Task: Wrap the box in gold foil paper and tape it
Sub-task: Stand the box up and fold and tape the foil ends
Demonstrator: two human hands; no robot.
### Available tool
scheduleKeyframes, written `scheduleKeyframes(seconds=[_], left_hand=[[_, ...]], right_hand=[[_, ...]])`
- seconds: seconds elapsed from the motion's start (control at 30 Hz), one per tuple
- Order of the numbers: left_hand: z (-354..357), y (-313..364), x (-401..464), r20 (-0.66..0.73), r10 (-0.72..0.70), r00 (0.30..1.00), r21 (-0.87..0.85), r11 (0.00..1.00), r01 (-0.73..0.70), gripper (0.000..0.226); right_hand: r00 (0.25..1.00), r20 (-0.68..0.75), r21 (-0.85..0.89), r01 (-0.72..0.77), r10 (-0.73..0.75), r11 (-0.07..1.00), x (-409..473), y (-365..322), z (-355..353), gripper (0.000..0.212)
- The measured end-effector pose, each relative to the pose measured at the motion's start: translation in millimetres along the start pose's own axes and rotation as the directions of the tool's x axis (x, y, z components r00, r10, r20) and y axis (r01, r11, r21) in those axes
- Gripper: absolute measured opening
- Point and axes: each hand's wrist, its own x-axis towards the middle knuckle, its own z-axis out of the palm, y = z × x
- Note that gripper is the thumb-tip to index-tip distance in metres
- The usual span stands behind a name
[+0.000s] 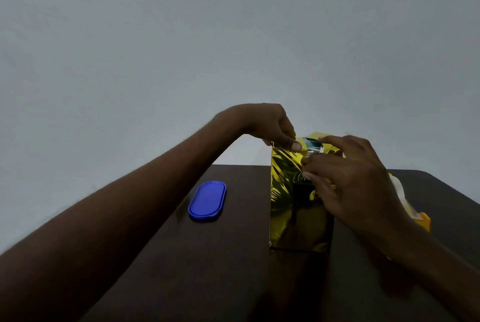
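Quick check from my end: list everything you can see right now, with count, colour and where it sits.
box: one, wrapped in gold foil paper, standing upright on the table, right of centre; a small dark gap in the foil shows at its top end.
lid: one, blue, oval, flat on the table left of the box, apart from it.
yellow and white object: one, on the table right of the box, mostly hidden behind the right hand; cannot tell what it is.
table: one, dark brown, under everything.
wall: plain grey, behind the table.
left hand: pinches the foil at the box's top left corner.
right hand: fingers curled on the foil at the top right.
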Motion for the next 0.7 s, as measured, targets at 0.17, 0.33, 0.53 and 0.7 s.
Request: scheduleKeyframes(seconds=[0.17,0.33,0.53,0.7], left_hand=[[3.0,-0.7,-3.5,-0.030,0.009,1.000,-0.052,0.999,-0.010,0.043],[7.1,-3.5,-2.6,-0.048,0.026,0.998,-0.090,0.996,-0.030,0.041],[8.6,-4.8,3.2,-0.067,0.042,0.997,-0.130,0.990,-0.050,0.040],[10.6,-5.2,10.7,-0.078,0.049,0.996,-0.156,0.986,-0.060,0.038]], right_hand=[[0.973,-0.177,0.100,-0.133,0.149,0.986,-8.6,-2.4,-11.7,0.015],[0.866,-0.218,0.248,-0.397,0.450,0.884,-10.6,13.4,-24.5,0.019],[0.654,0.155,-0.343,-0.667,0.740,0.661,-37.0,72.5,-22.2,0.018],[0.291,0.378,-0.602,-0.644,0.879,0.472,-46.2,83.8,-30.0,0.038]])
